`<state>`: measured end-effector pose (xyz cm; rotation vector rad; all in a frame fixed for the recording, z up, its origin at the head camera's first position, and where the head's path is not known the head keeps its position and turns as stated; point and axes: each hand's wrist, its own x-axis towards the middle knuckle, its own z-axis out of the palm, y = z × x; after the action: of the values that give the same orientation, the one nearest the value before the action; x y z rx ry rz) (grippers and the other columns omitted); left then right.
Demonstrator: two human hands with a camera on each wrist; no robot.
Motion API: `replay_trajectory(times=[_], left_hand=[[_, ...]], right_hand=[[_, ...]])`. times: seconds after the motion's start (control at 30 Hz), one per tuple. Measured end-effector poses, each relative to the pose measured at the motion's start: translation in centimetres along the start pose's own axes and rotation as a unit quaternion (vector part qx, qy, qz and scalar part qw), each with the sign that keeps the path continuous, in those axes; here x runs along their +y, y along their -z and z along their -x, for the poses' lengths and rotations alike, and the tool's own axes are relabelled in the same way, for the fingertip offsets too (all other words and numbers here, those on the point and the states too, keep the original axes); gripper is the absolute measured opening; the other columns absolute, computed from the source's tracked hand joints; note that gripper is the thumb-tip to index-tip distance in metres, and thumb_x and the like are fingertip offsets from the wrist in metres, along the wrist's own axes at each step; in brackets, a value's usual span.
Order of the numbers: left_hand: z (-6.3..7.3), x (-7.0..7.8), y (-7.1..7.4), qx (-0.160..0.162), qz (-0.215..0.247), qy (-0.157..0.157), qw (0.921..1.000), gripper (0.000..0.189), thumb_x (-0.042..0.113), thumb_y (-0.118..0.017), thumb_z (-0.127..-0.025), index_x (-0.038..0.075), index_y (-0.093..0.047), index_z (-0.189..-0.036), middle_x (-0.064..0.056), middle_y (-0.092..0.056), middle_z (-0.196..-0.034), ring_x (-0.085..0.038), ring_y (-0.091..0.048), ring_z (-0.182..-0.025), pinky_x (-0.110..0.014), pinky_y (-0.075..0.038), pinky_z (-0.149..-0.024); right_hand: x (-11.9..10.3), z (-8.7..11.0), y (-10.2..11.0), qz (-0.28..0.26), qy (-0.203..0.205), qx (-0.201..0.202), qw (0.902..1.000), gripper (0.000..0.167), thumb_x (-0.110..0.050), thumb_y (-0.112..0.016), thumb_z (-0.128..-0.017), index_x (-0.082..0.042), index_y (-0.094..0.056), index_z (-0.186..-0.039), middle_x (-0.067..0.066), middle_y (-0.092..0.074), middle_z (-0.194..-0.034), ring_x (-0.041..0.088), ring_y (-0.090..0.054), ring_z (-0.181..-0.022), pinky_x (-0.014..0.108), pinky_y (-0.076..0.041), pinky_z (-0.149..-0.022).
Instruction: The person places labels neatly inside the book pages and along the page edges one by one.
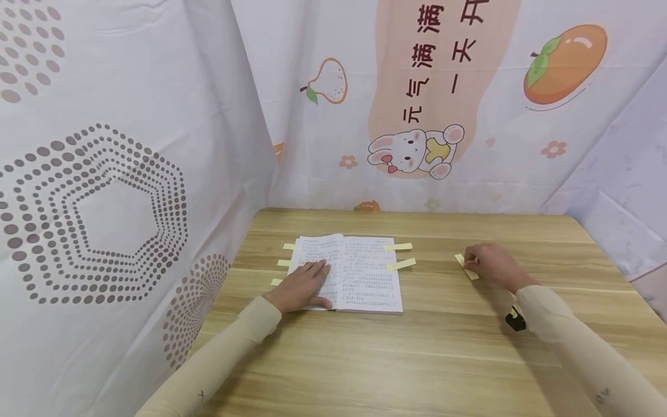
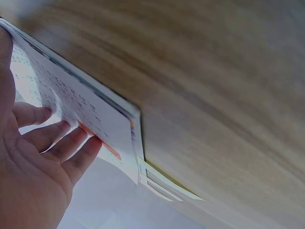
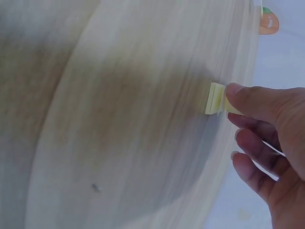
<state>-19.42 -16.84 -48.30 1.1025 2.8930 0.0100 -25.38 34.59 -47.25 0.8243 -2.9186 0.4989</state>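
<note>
An open book [image 1: 371, 278] with printed pages lies on the wooden table. My left hand [image 1: 304, 286] rests on its left page, fingers spread and nearly straight; the left wrist view shows the fingertips touching the paper [image 2: 112, 121]. Yellow sticky tabs [image 1: 401, 264] stick out from the right page, and several more [image 1: 283, 263] from the left edge. To the right of the book, my right hand [image 1: 492, 264] pinches a yellow sticky-note strip [image 3: 216, 98] between thumb and index finger, the other fingers loosely curled. The strip's ends show at both sides of the fingers in the head view.
A small black object [image 1: 516, 319] with a yellow patch lies by the right sleeve, partly hidden. The wooden table [image 1: 375, 365] reaches back to a printed cloth [image 1: 328, 145], and another patterned cloth [image 1: 125, 220] hangs along the left side.
</note>
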Motion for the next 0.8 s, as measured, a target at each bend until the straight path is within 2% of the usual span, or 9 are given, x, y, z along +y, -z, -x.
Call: replay_trajectory(times=[0.13,0.27,0.37,0.53,0.63,0.8], left_hand=[[-0.1,-0.1,-0.3,0.002,-0.005,-0.002,1.0,0.101,0.072,-0.052,-0.091,-0.005,-0.036,-0.156,-0.025,-0.037,-0.16,-0.04,-0.042,-0.143,-0.053,-0.038,-0.114],[-0.1,-0.2,-0.5,0.003,-0.01,-0.004,0.9999,0.102,0.073,-0.05,-0.091,-0.004,-0.036,-0.156,-0.025,-0.037,-0.16,-0.04,-0.042,-0.144,-0.052,-0.038,-0.115],[-0.1,-0.3,-0.6,0.004,-0.011,-0.004,0.9999,0.102,0.074,-0.049,-0.091,-0.004,-0.036,-0.156,-0.025,-0.036,-0.16,-0.039,-0.041,-0.144,-0.052,-0.038,-0.115],[-0.1,-0.4,-0.6,0.008,-0.008,-0.006,0.9999,0.103,0.074,-0.05,-0.091,-0.004,-0.036,-0.156,-0.025,-0.037,-0.16,-0.039,-0.042,-0.144,-0.052,-0.038,-0.115],[-0.1,-0.4,-0.6,0.011,-0.008,-0.008,0.9999,0.102,0.073,-0.05,-0.091,-0.004,-0.036,-0.156,-0.025,-0.037,-0.16,-0.039,-0.042,-0.143,-0.051,-0.038,-0.115],[-0.1,-0.4,-0.6,0.014,-0.01,-0.011,0.9998,0.102,0.073,-0.05,-0.091,-0.004,-0.036,-0.156,-0.025,-0.037,-0.16,-0.04,-0.042,-0.144,-0.052,-0.039,-0.114]], right_hand=[[-0.1,-0.2,-0.2,0.029,0.027,0.005,0.9992,0.01,0.0,-0.079,-0.087,-0.007,-0.075,-0.093,0.006,-0.074,-0.092,0.03,-0.07,-0.086,0.049,-0.058,-0.076],[-0.2,-0.4,-0.5,0.079,0.069,0.015,0.9944,0.013,0.001,-0.079,-0.086,-0.001,-0.078,-0.099,0.012,-0.074,-0.097,0.034,-0.068,-0.091,0.05,-0.057,-0.082],[-0.4,-0.6,-0.5,0.102,0.086,0.02,0.9909,0.012,0.001,-0.079,-0.086,-0.001,-0.079,-0.098,0.012,-0.074,-0.095,0.034,-0.066,-0.088,0.049,-0.057,-0.079],[-1.0,-1.0,-0.6,0.123,0.086,0.022,0.9885,0.009,0.003,-0.074,-0.088,-0.003,-0.079,-0.091,0.011,-0.074,-0.091,0.032,-0.064,-0.082,0.047,-0.056,-0.074],[-1.4,-1.3,-0.6,0.144,0.087,0.021,0.9856,0.012,0.003,-0.071,-0.09,-0.005,-0.078,-0.084,0.01,-0.073,-0.085,0.028,-0.06,-0.076,0.044,-0.054,-0.071],[-1.8,-1.7,-0.6,0.177,0.082,0.015,0.9807,0.016,0.0,-0.072,-0.09,-0.007,-0.073,-0.076,0.005,-0.068,-0.076,0.024,-0.055,-0.07,0.045,-0.053,-0.068]])
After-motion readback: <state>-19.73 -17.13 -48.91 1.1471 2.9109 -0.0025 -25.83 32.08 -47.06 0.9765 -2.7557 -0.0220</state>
